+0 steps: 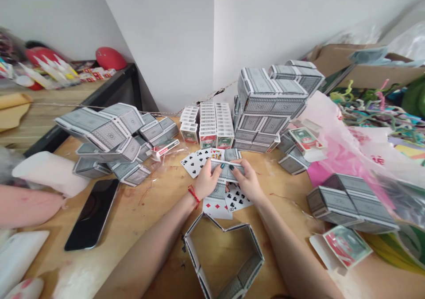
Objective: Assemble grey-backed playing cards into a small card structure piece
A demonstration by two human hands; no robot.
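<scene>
Head view: held card point(228, 172), grey back up, sits mid-table, far side of the card frame point(247, 268); can't tell if it is one layer or several. Risks first. Uneven thumb pressure could crease the held card crooked or let it slip, since only its ends and lower edge seem gripped. Loose cards point(196, 161) lie fanned and overlapping right under the hands; a low wrist could drag them toward the table's near edge. Card frame stands hollow between the forearms, toward the near edge of the table point(136, 215); an elbow drawn in could knock or squash it, thin walls probably giving easily. Block tower point(262, 108) at the far edge, right of middle, is tall and stacked; a bump on its base could topple it. Block pile point(109, 133) toward the far left corner looks tippy too, top pieces overhanging. Phone point(91, 215) lies flat toward the left edge, clear of the left forearm.

Pose: both forearms reach in from the near edge, converging past the card frame. Left hand point(206, 181), red string point(193, 196) at wrist, and right hand point(250, 179) are close together, each pinching the held card. Thumbs lie on top, tips pointing inward, near each other; other fingers mostly hidden underneath.
</scene>
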